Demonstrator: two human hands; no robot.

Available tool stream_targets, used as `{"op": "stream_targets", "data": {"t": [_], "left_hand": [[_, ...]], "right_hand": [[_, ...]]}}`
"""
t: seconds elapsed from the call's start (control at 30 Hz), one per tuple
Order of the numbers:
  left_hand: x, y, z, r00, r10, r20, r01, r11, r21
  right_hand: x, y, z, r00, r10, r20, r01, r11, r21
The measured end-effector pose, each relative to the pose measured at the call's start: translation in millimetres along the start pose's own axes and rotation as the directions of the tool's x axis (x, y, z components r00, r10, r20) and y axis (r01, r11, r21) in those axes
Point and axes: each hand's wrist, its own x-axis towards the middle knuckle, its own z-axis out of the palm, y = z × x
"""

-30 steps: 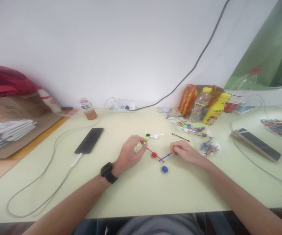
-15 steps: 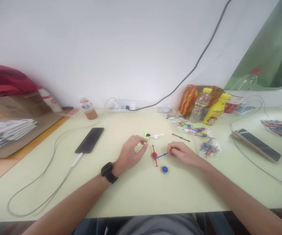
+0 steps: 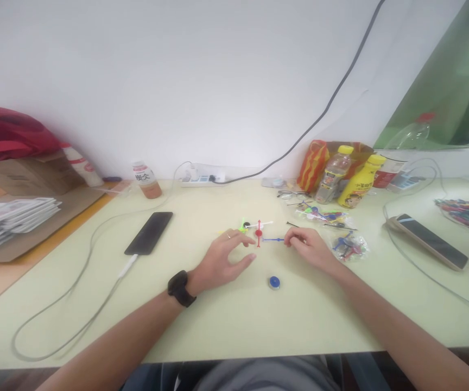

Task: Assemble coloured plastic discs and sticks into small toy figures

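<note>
My right hand (image 3: 308, 243) is closed in a pinch at the right end of a thin blue arrow-shaped stick (image 3: 274, 239), which points left. My left hand (image 3: 224, 258) is open, thumb and fingers apart, with its fingertips just left of a red double-ended arrow piece with a round middle (image 3: 259, 233). Whether the fingers touch it I cannot tell. Behind the red piece lie a white arrow (image 3: 267, 222) and a green piece (image 3: 242, 224) by a black disc (image 3: 247, 225). A blue-topped round disc (image 3: 274, 282) sits nearer me.
Bagged colourful pieces (image 3: 349, 247) lie right of my right hand. Beyond stand a clear bottle (image 3: 333, 176) and a yellow bottle (image 3: 360, 183). A phone (image 3: 149, 233) with a cable is at left, another phone (image 3: 432, 241) at right. A labelled bottle (image 3: 147, 182) stands near the wall.
The red arrow piece has moved away from me, toward the white arrow. The blue stick has shifted away too and turned nearly level. My left hand's fingers have reached slightly right.
</note>
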Motion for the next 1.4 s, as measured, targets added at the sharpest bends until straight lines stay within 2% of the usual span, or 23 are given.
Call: {"op": "stream_targets", "data": {"t": [0.13,0.27,0.4,0.53,0.67,0.77,0.9,1.0,1.23,1.4], "left_hand": [[-3.3,16.8,2.0,0.962,0.11,0.248,-0.097,0.993,-0.066],[-4.2,20.1,14.0,0.918,0.166,0.36,-0.167,0.986,-0.029],[-3.2,11.7,18.3,0.935,0.15,0.322,-0.178,0.982,0.06],[-2.7,4.5,9.2,0.965,0.098,0.242,-0.126,0.987,0.102],[-2.9,2.6,4.8,0.984,0.046,0.172,-0.055,0.998,0.044],[-3.4,4.2,9.2,0.983,0.035,0.182,-0.033,0.999,-0.014],[-4.5,8.1,15.2,0.977,0.012,0.213,-0.007,1.0,-0.024],[-5.2,9.4,15.6,0.973,-0.019,0.231,0.021,1.0,-0.004],[-5.4,7.7,16.4,0.967,0.021,0.255,-0.003,0.998,-0.07],[-3.7,8.6,17.4,0.965,0.043,0.26,-0.03,0.998,-0.053]], "right_hand": [[0.0,2.0,-8.6,0.995,-0.032,-0.098,0.036,0.999,0.037],[-1.3,4.6,-9.9,0.986,-0.043,-0.161,0.064,0.99,0.127],[-3.8,4.5,-7.1,0.992,-0.048,-0.114,0.064,0.988,0.139],[-6.5,-1.5,-5.2,0.996,-0.052,-0.067,0.058,0.994,0.088],[-8.1,-10.1,-5.0,0.995,-0.095,0.023,0.094,0.994,0.049],[-8.9,-14.1,-4.8,0.988,-0.105,0.11,0.1,0.993,0.055],[-12.6,-18.7,0.2,0.943,-0.126,0.307,0.084,0.986,0.146],[-16.3,-22.6,7.7,0.911,-0.13,0.392,0.06,0.981,0.187],[-17.9,-23.6,15.8,0.904,-0.121,0.409,0.028,0.974,0.227],[-17.6,-22.1,20.1,0.915,-0.121,0.384,0.025,0.969,0.246]]}}
